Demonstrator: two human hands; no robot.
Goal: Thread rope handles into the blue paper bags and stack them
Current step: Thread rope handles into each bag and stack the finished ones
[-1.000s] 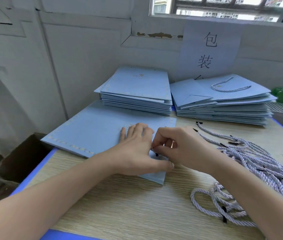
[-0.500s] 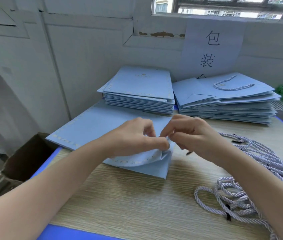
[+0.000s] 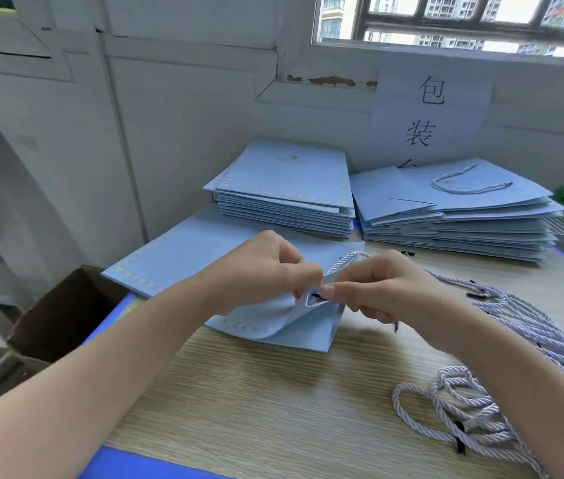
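The left hand (image 3: 266, 271) pinches the bag (image 3: 273, 326) lip, the right hand (image 3: 377, 288) pinches the rope (image 3: 342, 262). The thin paper probably creases easily; better hold beside the hole.

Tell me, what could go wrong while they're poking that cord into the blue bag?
1. The left hand bends the blue bag top panel up sharply; it might crease or tear.
2. The right hand pinches the rope handle near its black tip; if it slips, the cord could pull back out.
3. The loose rope pile lies right by the right forearm; a sweep could snag or tangle it.
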